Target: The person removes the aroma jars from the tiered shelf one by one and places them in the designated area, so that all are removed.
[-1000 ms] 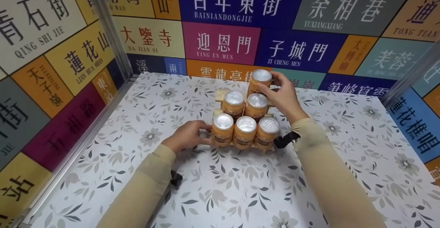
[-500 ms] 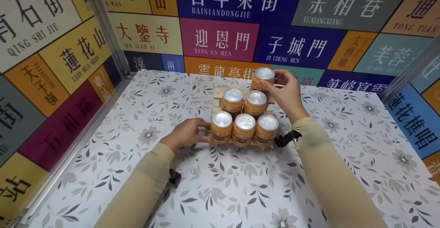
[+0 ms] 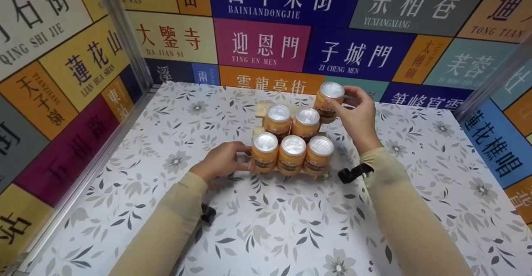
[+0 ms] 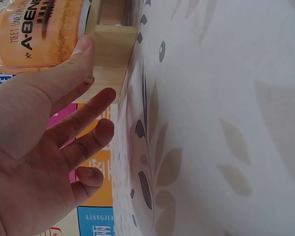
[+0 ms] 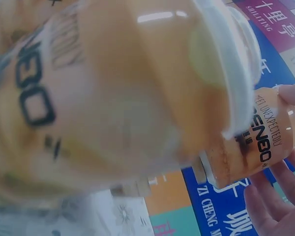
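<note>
Your right hand [image 3: 359, 116]: fingers grasp can [image 3: 323, 101], long axis roughly upright, just far-right of two-can row [image 3: 306, 127] on wooden rack [image 3: 261, 109]; gap to rack unclear. Your left hand [image 3: 222, 159], farther: fingers loosely spread, thumb at rack's left end.

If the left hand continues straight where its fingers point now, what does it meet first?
The left hand would likely meet the front-left can or wooden stand; present contact is unclear.
</note>
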The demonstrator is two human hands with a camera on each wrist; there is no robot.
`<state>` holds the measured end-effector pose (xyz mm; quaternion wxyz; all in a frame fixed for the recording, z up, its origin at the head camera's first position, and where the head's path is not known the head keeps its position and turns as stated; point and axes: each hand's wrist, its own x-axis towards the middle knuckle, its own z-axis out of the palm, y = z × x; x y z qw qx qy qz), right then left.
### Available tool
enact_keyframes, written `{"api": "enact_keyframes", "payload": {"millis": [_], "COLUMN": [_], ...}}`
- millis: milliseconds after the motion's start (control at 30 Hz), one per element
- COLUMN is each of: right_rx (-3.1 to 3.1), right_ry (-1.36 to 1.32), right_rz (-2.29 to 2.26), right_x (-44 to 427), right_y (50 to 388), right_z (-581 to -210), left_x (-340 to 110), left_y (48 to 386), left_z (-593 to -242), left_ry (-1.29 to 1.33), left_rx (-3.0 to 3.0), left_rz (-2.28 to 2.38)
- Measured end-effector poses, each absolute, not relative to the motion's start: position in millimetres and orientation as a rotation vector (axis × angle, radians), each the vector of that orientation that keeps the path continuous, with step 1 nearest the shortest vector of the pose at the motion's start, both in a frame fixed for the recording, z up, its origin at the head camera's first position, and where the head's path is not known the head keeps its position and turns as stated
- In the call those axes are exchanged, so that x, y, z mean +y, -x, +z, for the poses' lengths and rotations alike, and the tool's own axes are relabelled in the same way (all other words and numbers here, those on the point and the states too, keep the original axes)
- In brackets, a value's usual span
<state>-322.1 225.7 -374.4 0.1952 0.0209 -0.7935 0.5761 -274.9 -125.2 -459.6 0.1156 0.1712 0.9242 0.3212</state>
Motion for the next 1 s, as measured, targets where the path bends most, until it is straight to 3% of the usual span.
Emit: {"api": "enact_keyframes", "payload": {"millis": [500, 1000], "right_rx": [-2.114, -2.367], "right_ry": [0.055, 0.167], "right_rz": [1.629, 1.605], "right_x": [271.5, 301.2], "right_y": [293.9, 291.7], "right_z": [-390.2, -421.4], "left_x": [-127.5, -125.8], "left_y": [274.2, 274.5], "left_z": [-463.4, -458.2], "left_ry": [-0.572, -0.564], "left_rx": [2.739, 2.720], "left_rz": [0.909, 0.916]}}
